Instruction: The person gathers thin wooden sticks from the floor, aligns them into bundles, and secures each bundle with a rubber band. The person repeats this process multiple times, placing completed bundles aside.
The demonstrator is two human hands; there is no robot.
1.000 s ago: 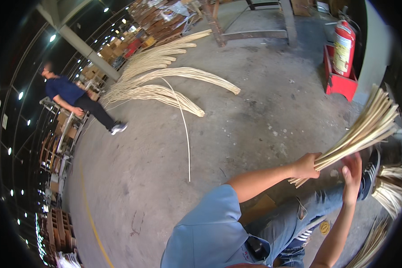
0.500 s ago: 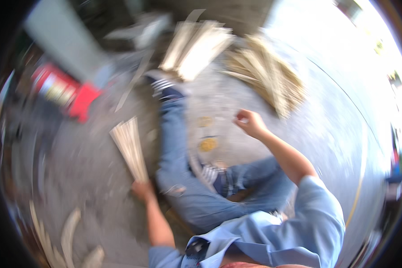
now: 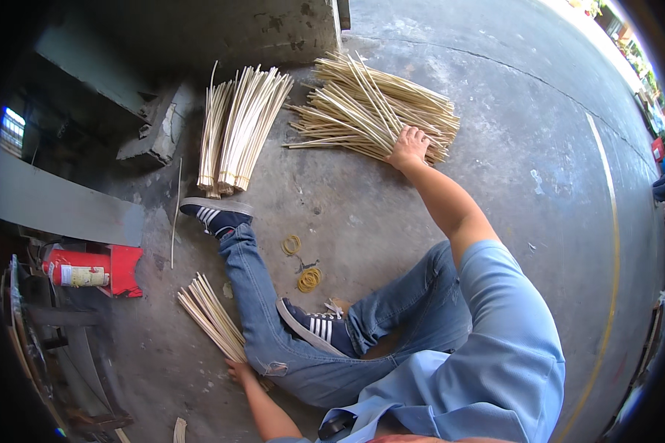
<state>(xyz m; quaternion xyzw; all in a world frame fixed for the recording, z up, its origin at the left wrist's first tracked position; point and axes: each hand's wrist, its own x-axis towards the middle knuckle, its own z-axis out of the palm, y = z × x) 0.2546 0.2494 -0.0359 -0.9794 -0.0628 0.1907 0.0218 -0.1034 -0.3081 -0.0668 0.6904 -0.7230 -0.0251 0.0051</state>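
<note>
I sit on a concrete floor with my legs in blue jeans stretched out. My left hand, low beside my left thigh, grips the near end of a small bundle of pale thin sticks that lies on the floor. My right arm reaches far forward. My right hand rests with fingers spread on the near edge of a large loose pile of the same sticks; nothing is lifted from it.
A tidier bundle of sticks lies left of the pile, by a concrete block. Yellow rubber bands lie between my feet. A red fire extinguisher lies at the left. A yellow floor line curves at the right.
The view has swung round and down to my legs. My left hand lowered its stick bundle to the floor. My right hand went from the air out onto the loose pile.
</note>
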